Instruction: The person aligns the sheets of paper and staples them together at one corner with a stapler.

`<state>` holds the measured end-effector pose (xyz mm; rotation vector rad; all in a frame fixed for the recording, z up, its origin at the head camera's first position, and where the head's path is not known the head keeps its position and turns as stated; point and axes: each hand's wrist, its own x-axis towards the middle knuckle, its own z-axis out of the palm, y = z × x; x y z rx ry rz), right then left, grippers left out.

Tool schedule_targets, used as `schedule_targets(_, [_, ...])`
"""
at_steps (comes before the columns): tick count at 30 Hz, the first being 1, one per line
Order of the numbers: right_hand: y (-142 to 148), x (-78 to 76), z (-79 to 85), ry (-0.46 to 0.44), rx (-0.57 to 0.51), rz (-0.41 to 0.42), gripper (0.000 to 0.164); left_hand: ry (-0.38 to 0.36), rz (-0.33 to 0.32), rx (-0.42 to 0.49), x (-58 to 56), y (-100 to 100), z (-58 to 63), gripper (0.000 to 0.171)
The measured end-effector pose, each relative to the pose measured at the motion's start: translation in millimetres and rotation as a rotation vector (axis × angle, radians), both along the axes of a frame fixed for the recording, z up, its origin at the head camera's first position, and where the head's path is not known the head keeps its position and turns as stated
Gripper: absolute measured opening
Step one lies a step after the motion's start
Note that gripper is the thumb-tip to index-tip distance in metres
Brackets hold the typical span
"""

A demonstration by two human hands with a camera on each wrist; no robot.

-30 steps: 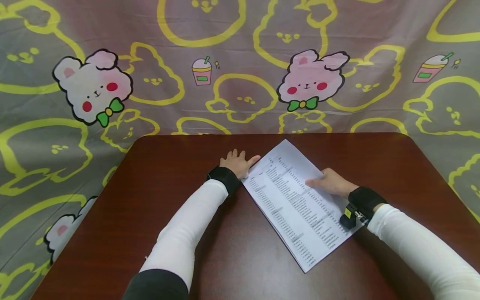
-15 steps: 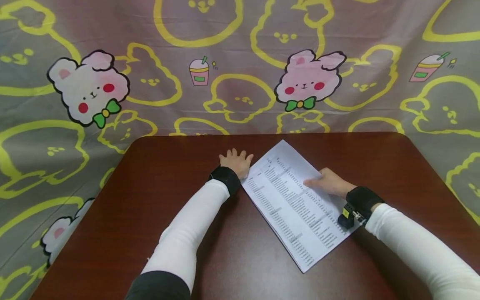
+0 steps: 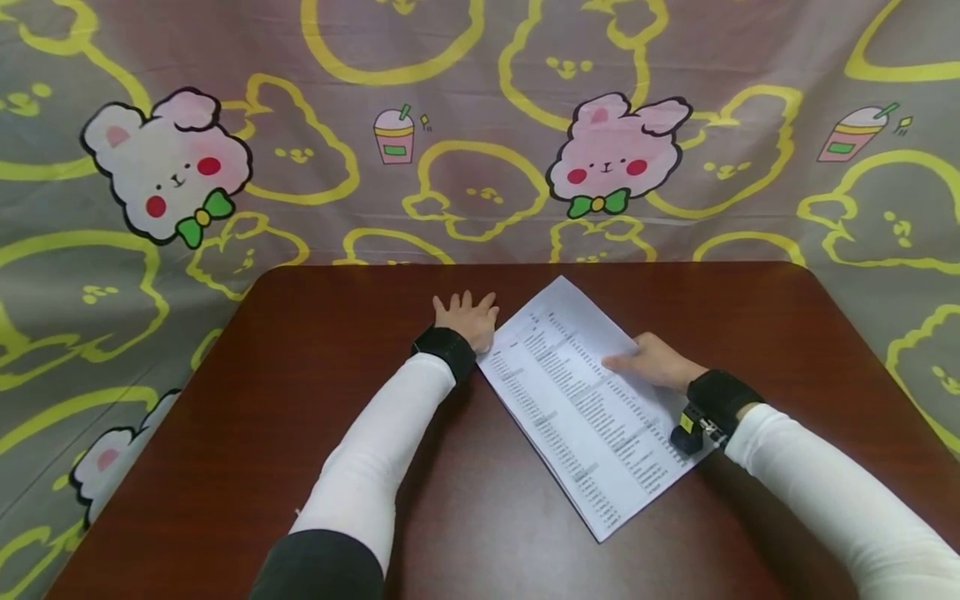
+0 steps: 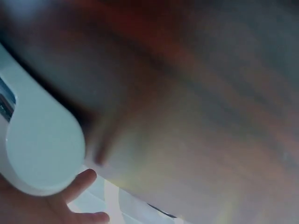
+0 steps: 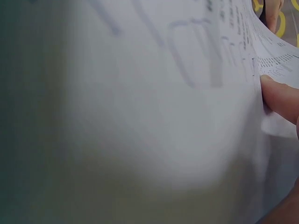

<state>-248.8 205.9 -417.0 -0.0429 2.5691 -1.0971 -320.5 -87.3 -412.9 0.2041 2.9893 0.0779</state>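
A stack of printed paper sheets [image 3: 558,387] lies slantwise on the brown table, its top page covered in columns of small text. My right hand [image 3: 657,362] grips its right edge, thumb on the top page and fingers hidden underneath. Close up in the right wrist view, the thumb [image 5: 279,97] presses on the bending paper [image 5: 163,116]. At the stack's left corner my left hand [image 3: 467,322] rests with fingers straight and spread, its thumb side against the paper edge. Two fingertips [image 4: 88,179] show in the left wrist view, which is mostly blurred.
The table [image 3: 315,375] reaches back to a hanging cloth [image 3: 465,108] printed with cartoon bunnies and yellow outlines. Black bands circle both wrists, and a small camera [image 3: 688,432] hangs from the right one over the paper. A white rounded piece [image 4: 44,144] blocks part of the left wrist view.
The left thumb, stretched out along the paper's edge earlier, has drawn in toward the palm. My right hand keeps its grip, and the stack has barely moved. The head view has shifted slightly.
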Motion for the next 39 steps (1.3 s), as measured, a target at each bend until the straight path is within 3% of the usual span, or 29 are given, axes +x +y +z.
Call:
schedule_targets(7, [-1,0.1,-1.6,0.001,-0.003,0.019,0.057,0.009,-0.009,-0.046,4.0,1,1.1,0.054])
schedule_targets(12, [1,-3.7,1.7,0.036,0.053,0.019,0.058,0.04,-0.013,-0.066,3.4,6,7.2,0.054])
schedule_targets(19, [1,-3.6,2.7,0.038,0.006,0.032,0.057,0.064,-0.016,-0.094,-4.2,8,-1.6,0.054])
schedule_targets(29, [-2,3.5,-7.9,0.005,-0.024,0.02,0.053,0.0,-0.014,-0.069,11.6,7,2.3,0.054])
schedule_targets(35, [0,0.4,-3.9,0.032,-0.021,0.019,0.053,0.028,-0.01,-0.058,5.5,6,1.4,0.054])
schedule_targets(39, [0,-1.0,-1.6,0.012,-0.031,0.022,0.054,0.009,-0.003,-0.042,-0.9,5,-1.8,0.055])
